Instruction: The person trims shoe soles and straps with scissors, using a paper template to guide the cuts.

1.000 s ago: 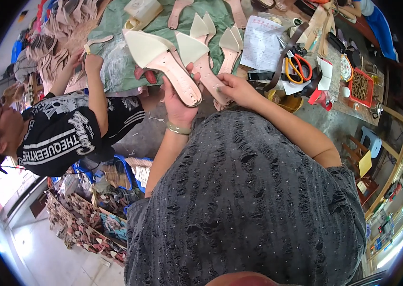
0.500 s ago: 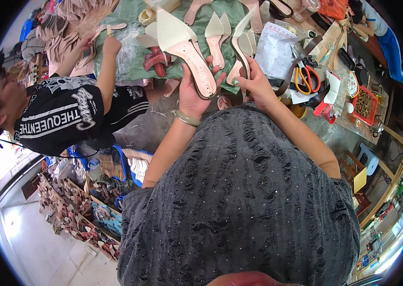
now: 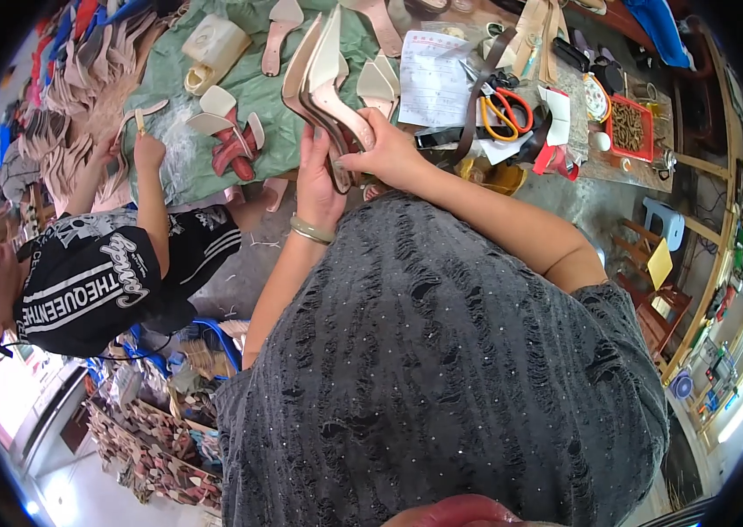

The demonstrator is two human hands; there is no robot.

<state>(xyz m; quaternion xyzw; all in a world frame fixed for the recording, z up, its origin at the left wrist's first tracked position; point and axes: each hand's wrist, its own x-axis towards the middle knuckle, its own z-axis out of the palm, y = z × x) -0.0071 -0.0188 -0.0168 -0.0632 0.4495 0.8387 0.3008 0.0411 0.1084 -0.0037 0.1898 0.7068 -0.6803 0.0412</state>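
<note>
Together my hands hold a pair of pointed shoe insoles with white toe pieces (image 3: 326, 72), stood upright and laid side by side, almost face to face. My left hand (image 3: 321, 186), with a bangle at its wrist, grips their heel ends from the left. From the right, my right hand (image 3: 387, 156) closes around the nearer one, its thumb against the edge. Just beyond lie more white-toed insoles (image 3: 378, 83) on a green sheet (image 3: 174, 110). Left of my hands is a red shoe form (image 3: 233, 151) with white flaps.
To the right lie a written paper sheet (image 3: 433, 83), orange-handled scissors (image 3: 503, 116) and a red basket (image 3: 649, 136) of small brown pieces. A yellowish plastic container (image 3: 216, 48) is at the back. On my left, a co-worker (image 3: 82, 263) holds a brush and a sole. Crates of shoe parts (image 3: 156, 443) stand behind.
The two insoles, held apart one per hand before, are now brought together. My right hand has moved left to meet the left one, and the view has shifted to the right.
</note>
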